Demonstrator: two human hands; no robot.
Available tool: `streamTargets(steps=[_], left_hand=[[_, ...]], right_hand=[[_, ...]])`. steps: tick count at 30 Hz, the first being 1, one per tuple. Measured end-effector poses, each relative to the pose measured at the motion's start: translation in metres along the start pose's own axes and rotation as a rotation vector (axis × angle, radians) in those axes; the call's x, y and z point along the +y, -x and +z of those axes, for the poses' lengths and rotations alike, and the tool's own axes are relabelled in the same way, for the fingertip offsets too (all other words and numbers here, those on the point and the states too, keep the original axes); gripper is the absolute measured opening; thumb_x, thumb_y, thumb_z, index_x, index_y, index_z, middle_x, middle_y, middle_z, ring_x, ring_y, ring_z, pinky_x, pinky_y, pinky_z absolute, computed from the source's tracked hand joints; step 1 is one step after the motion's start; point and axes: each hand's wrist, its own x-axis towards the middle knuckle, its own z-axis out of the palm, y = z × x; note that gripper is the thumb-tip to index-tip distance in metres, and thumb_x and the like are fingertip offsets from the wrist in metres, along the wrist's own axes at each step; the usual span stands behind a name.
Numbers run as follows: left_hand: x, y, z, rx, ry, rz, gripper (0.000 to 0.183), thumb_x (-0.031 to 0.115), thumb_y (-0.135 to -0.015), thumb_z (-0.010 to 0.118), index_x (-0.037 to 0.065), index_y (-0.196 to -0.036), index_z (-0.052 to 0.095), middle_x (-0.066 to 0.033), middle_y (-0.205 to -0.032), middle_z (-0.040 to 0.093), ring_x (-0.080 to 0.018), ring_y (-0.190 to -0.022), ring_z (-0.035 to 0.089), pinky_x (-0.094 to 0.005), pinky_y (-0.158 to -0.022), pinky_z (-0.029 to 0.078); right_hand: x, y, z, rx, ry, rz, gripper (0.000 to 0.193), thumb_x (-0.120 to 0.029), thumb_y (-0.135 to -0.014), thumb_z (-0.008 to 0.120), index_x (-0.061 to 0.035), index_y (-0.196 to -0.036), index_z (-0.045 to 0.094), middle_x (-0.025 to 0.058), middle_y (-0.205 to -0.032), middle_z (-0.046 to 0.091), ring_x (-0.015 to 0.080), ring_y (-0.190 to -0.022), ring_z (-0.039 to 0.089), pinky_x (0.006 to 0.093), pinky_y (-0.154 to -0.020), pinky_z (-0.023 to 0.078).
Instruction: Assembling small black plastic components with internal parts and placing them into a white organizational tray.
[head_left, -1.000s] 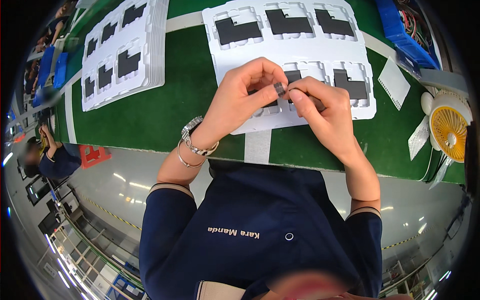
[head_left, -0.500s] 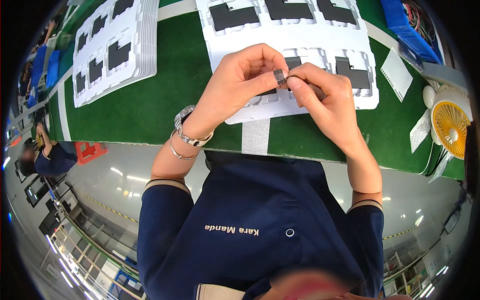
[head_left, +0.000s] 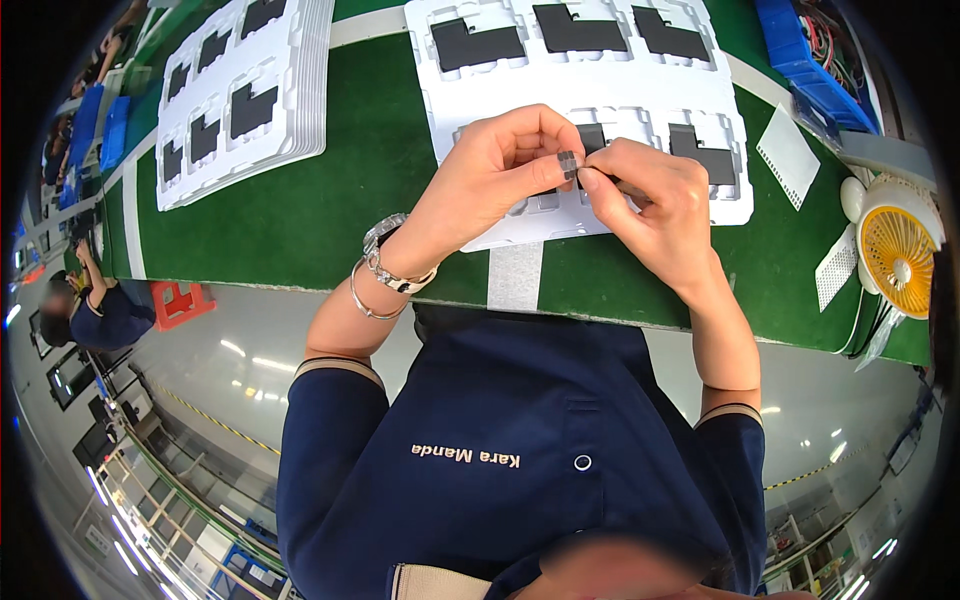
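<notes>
Over the near edge of a white moulded tray (head_left: pixel 590 83), my two hands meet fingertip to fingertip. My left hand (head_left: pixel 500 172) is closed in a pinch, and a small dark grey piece with paler squares (head_left: pixel 568 165) shows at its thumb tip. Thumb and index finger of my right hand (head_left: pixel 655 190) are pressed together right beside that piece; whatever they grip is too small to make out. Black L-shaped flat parts (head_left: pixel 580 35) lie in the tray's pockets. My hands partly cover the near row, including another black part (head_left: pixel 700 152).
A stack of white trays (head_left: pixel 290 120) with black parts stands at left on the green table (head_left: pixel 370 130). To the right are a yellow-and-white fan (head_left: pixel 898 260), white perforated sheets (head_left: pixel 790 155) and a blue bin (head_left: pixel 815 60) of wires. A person (head_left: pixel 105 310) works far left.
The view has shifted slightly, so the trays sit a little further right. My hands remain together in the same pinch, slightly lower in the picture, the fingertips barely shifted.
</notes>
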Motion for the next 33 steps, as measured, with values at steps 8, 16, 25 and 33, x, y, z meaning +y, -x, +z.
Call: streamTargets(steps=[8, 16, 25, 33], left_hand=[[0.011, 0.013, -0.014, 0.063, -0.032, -0.043, 0.014, 0.011, -0.092, 0.060, 0.002, -0.103, 0.060, -0.0021, -0.091, 0.063, -0.0099, -0.083, 0.060, -0.0253, -0.076, 0.049], [0.013, 0.034, -0.022, 0.231, -1.410, 0.146, 0.048, 0.020, -0.073, 0.076, 0.007, -0.116, 0.059, -0.0101, -0.109, 0.053, -0.0302, -0.101, 0.049, -0.0386, -0.084, 0.046], [0.022, 0.026, -0.032, 0.059, -1.232, 0.037, 0.039, 0.015, -0.072, 0.078, 0.004, -0.102, 0.054, -0.0082, -0.093, 0.059, -0.0280, -0.086, 0.059, -0.0379, -0.072, 0.049], [0.032, -0.004, -0.043, -0.102, -0.329, -0.181, 0.028, 0.015, -0.087, 0.069, -0.004, -0.107, 0.063, -0.0030, -0.091, 0.065, -0.0071, -0.080, 0.059, -0.0225, -0.071, 0.049]], right_hand=[[-0.001, -0.004, 0.000, 0.114, 0.083, -0.238, 0.003, -0.002, -0.077, 0.068, -0.0019, -0.077, 0.065, 0.0046, -0.063, 0.060, 0.0149, -0.048, 0.056, 0.0271, -0.044, 0.041], [0.001, -0.006, -0.011, 0.188, -0.053, 0.106, 0.009, -0.007, -0.086, 0.065, 0.0011, -0.082, 0.066, 0.0054, -0.063, 0.060, 0.0095, -0.051, 0.051, 0.0259, -0.048, 0.040], [0.005, -0.005, 0.001, 0.170, -0.049, 0.140, 0.011, -0.009, -0.085, 0.065, 0.0016, -0.081, 0.065, 0.0071, -0.063, 0.058, 0.0111, -0.049, 0.047, 0.0275, -0.046, 0.037], [-0.014, -0.029, -0.018, 0.141, -0.100, 0.200, 0.018, -0.009, -0.090, 0.056, 0.0020, -0.078, 0.064, 0.0014, -0.063, 0.059, 0.0043, -0.055, 0.050, 0.0204, -0.051, 0.035]])
